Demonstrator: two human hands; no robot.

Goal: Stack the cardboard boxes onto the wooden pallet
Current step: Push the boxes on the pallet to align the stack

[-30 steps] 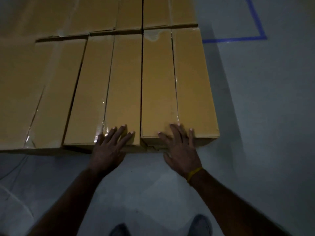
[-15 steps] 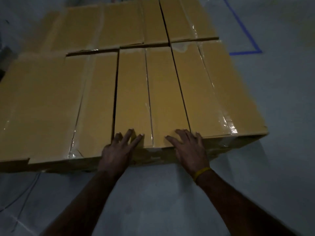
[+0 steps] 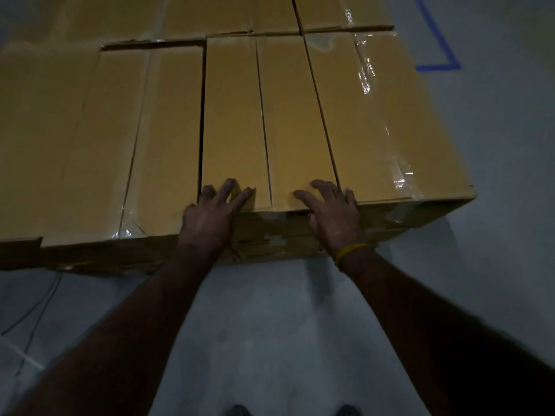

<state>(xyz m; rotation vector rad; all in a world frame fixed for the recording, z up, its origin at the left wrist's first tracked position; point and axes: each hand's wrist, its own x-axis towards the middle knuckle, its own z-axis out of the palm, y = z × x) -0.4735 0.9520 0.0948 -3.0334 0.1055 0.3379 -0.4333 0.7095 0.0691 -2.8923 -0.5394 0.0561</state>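
Several long cardboard boxes lie flat side by side in rows, their tops taped with clear tape. Both hands are on the near end of the middle box [image 3: 264, 124]. My left hand [image 3: 211, 216] rests at its left corner, fingers spread over the top edge. At the right corner my right hand [image 3: 333, 219], with a yellow wristband, lies the same way, fingers straight on the top flap. Neither hand curls round anything. A neighbouring box [image 3: 162, 130] lies to the left and another [image 3: 378, 121] to the right. No wooden pallet shows under the boxes.
A back row of boxes [image 3: 210, 16] butts against the front row. Grey floor [image 3: 270, 310] lies between me and the boxes and along the right side. Blue floor tape [image 3: 435, 66] marks a corner at the upper right. A thin cable [image 3: 45, 307] runs over the floor at the left.
Both hands have shifted left along the boxes' near ends: the right one left the rightmost box for the middle box's right corner. My view has come closer.
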